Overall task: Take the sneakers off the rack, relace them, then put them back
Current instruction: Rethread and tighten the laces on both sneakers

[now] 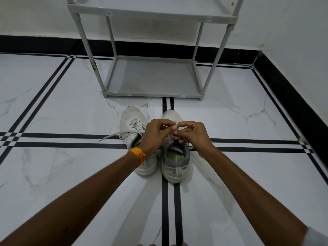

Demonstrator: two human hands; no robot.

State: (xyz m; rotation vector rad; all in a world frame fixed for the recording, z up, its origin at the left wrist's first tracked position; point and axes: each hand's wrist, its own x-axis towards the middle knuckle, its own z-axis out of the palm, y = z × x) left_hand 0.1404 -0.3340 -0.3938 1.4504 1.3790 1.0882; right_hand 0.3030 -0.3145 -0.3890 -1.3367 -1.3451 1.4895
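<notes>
Two white sneakers stand side by side on the floor, toes pointing at the rack. The left sneaker point(132, 121) has a loose lace trailing out to the left point(110, 136). The right sneaker point(175, 160) shows a grey heel and a green insole. My left hand point(154, 134), with an orange band at the wrist, and my right hand point(192, 134) meet above the right sneaker's tongue. Both pinch its white lace between the fingertips. The right sneaker's eyelets are hidden under my hands.
A grey shoe rack point(152, 93) stands against the wall just beyond the sneakers, its bottom shelf and the shelf above bare. The floor is white marble tile with black stripes. A black skirting runs along the wall at the back and right.
</notes>
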